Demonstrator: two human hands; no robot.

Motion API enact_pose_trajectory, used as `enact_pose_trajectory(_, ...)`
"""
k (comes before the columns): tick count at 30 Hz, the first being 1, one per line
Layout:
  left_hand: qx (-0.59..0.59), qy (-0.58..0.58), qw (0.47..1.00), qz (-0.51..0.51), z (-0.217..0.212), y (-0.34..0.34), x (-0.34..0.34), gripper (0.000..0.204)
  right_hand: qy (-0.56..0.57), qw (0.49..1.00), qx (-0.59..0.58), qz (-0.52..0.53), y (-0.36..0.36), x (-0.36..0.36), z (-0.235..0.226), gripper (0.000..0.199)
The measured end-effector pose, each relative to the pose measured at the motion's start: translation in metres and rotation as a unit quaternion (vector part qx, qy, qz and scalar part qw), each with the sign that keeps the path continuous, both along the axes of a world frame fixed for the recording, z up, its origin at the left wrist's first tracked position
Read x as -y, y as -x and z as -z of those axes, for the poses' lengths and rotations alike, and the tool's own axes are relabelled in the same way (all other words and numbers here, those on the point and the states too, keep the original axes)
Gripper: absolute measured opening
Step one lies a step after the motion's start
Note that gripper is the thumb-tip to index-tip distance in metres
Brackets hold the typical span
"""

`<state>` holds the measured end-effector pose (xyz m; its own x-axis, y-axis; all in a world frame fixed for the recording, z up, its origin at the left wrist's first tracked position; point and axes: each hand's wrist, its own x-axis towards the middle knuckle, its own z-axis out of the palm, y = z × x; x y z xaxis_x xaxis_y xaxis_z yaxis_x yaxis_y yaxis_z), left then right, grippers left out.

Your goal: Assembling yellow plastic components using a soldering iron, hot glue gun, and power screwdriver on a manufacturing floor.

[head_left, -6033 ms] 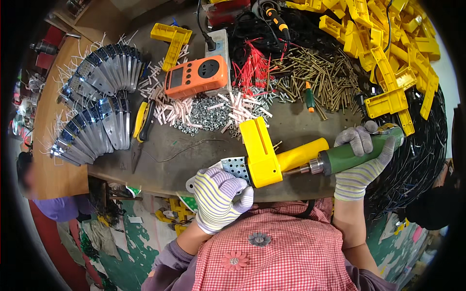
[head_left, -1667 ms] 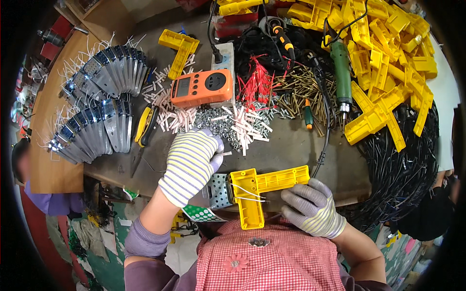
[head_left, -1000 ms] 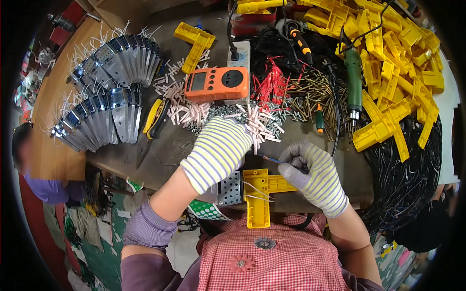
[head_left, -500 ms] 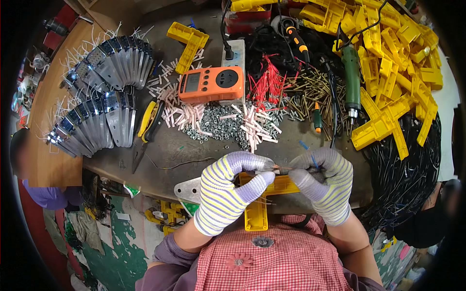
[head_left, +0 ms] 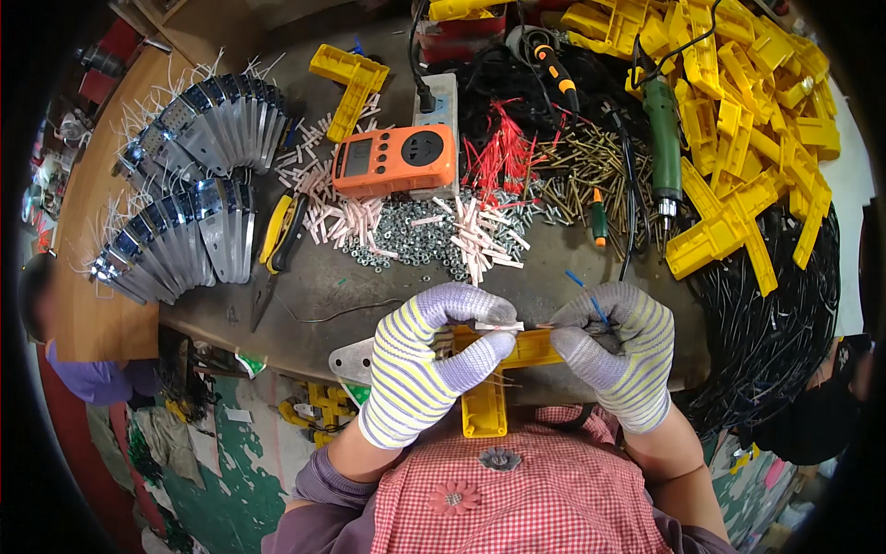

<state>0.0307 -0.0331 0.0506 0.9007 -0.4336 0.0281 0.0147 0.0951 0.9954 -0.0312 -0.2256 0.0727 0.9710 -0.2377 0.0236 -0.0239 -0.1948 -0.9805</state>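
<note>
In striped gloves, both my hands face each other above the bench's near edge. My left hand (head_left: 429, 360) is closed, with a short white sleeve (head_left: 499, 326) pinched between thumb and forefinger. A small gap separates it from my right hand (head_left: 620, 355), also closed, gripping a thin blue wire (head_left: 598, 307) that pokes up past its fingers. A fine bare end seems to show at the right fingertips. Under the hands lies a yellow plastic housing (head_left: 484, 411), partly covered by them. A metal plate with holes (head_left: 351, 362) rests beside my left hand.
Pale sleeves (head_left: 346, 217), nuts (head_left: 406, 235), brass screws (head_left: 604, 175) and red wires (head_left: 501, 157) lie in heaps beyond. An orange meter (head_left: 397, 162), pliers (head_left: 281, 235) and a green electric screwdriver (head_left: 664, 148) sit around them. Yellow housings (head_left: 729, 138) pile at right; metal blades (head_left: 217, 231) stack at left.
The white sleeve now shows plainly at my left fingertips, where a copper-coloured end bridged the hands before. The gap between the fingertips is slightly wider. The view has shifted a little.
</note>
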Motion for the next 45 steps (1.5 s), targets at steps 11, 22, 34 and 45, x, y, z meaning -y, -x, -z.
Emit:
enact_pose_trajectory(11,0.05,-0.002,0.998,0.026,0.0,-0.003,-0.001,0.015,0.016,0.999,-0.03,-0.035,-0.002,0.0,-0.006,0.011)
enact_pose_trajectory(22,0.063,0.004,0.998,0.026,0.002,-0.004,0.0,0.013,0.095,0.995,0.011,-0.026,-0.003,-0.001,-0.006,0.01)
enact_pose_trajectory(34,0.274,-0.114,0.955,0.014,0.002,-0.006,-0.001,0.015,0.168,0.978,-0.025,-0.12,-0.002,0.008,-0.007,0.013)
enact_pose_trajectory(45,0.56,-0.251,0.788,0.041,-0.005,0.0,0.007,0.026,0.047,0.983,-0.034,-0.177,0.001,0.031,0.004,0.017)
